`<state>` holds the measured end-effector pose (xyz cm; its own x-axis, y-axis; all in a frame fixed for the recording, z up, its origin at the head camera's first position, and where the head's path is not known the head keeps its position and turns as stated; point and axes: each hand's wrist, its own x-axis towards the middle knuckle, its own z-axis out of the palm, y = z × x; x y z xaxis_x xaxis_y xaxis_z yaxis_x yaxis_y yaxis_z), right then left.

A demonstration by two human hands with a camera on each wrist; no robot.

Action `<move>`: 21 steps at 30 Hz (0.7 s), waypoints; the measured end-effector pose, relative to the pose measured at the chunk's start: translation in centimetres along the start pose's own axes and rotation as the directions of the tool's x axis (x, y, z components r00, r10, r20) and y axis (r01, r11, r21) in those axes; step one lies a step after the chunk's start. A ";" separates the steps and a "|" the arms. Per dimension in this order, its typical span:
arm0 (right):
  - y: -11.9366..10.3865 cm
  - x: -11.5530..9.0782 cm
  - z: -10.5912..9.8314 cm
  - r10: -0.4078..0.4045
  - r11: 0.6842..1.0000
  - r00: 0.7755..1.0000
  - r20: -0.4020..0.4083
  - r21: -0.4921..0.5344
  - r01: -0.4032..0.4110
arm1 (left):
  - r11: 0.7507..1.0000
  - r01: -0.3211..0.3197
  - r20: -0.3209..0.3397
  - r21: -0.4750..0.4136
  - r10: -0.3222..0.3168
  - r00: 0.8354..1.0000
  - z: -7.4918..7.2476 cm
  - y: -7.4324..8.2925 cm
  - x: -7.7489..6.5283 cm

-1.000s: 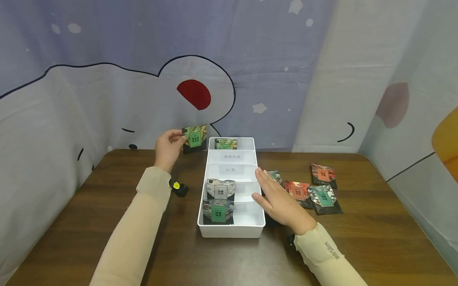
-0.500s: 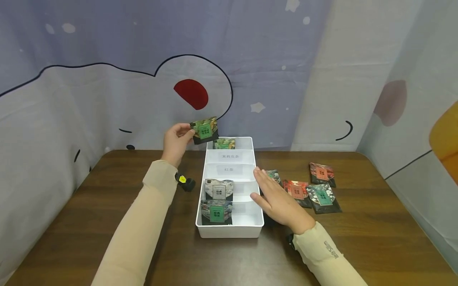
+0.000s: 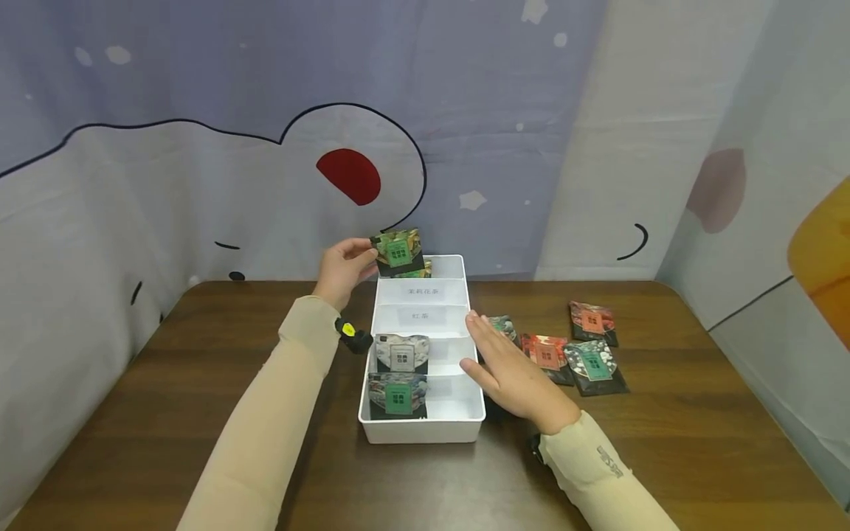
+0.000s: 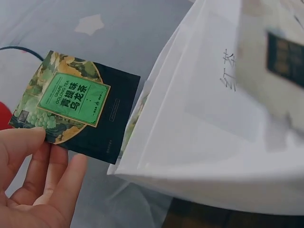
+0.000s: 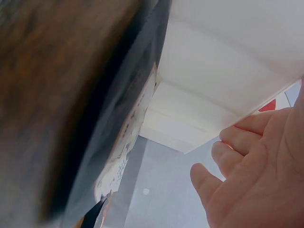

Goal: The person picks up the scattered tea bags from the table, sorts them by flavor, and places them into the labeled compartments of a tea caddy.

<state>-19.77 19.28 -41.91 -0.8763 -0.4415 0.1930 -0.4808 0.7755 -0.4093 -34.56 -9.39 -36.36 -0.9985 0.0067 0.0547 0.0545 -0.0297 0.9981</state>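
Thumb and fingers of my left hand [image 3: 343, 271] pinch the left edge of a grape oolong tea sachet [image 3: 400, 254], green-labelled with a dark lower part. The sachet is over the rear compartment of a long white divided box [image 3: 422, 432], overlapping another green sachet [image 3: 420, 273] inside. In the left wrist view, the held sachet [image 4: 75, 97] reads "GRAPE OOLONG TEA" and is beside the box's end. My right hand [image 3: 521, 382], fingers straight, lies along the box's right side. In the right wrist view, the right hand's fingertips [image 5: 230, 135] are right at the box's rim.
Front compartments hold a grey-white sachet [image 3: 401, 355] and a green-labelled sachet [image 3: 398, 398]. Right of the box on the wooden table [image 3: 690, 435] lie two red sachets [image 3: 593, 321], a white-and-green one [image 3: 595, 366] and one partly behind the right hand [image 3: 502, 326]. A curtain [image 3: 505, 184] hangs behind.
My left hand has carried the tea sachet rightward from beside the box, raising it and then lowering it over the rear compartment. The right hand has stayed at the box's side.
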 end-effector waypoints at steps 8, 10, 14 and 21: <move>-0.4 0.3 0.0 -0.008 1.000 1.000 0.003 0.000 0.008 | 0.995 0.074 0.006 0.060 -0.074 0.997 -0.1 -0.2 0.1; -0.4 0.4 0.1 -0.009 1.000 1.000 0.004 -0.002 0.009 | 0.993 0.087 0.014 0.079 -0.089 0.996 -0.3 -0.3 0.1; -0.4 0.4 0.1 -0.017 1.000 1.000 -0.003 -0.002 0.017 | 0.989 0.085 0.028 0.123 -0.089 0.996 -0.7 -0.2 -0.1; -0.2 0.5 0.2 -0.011 1.000 1.000 -0.009 0.005 0.011 | 0.982 0.071 0.070 0.177 -0.085 0.994 -1.9 -0.1 -0.5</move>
<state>-20.12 18.81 -41.87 -0.8711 -0.4458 0.2057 -0.4904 0.7681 -0.4118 -34.13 -11.27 -36.58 -0.9965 0.0786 -0.0283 -0.0164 0.1483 0.9888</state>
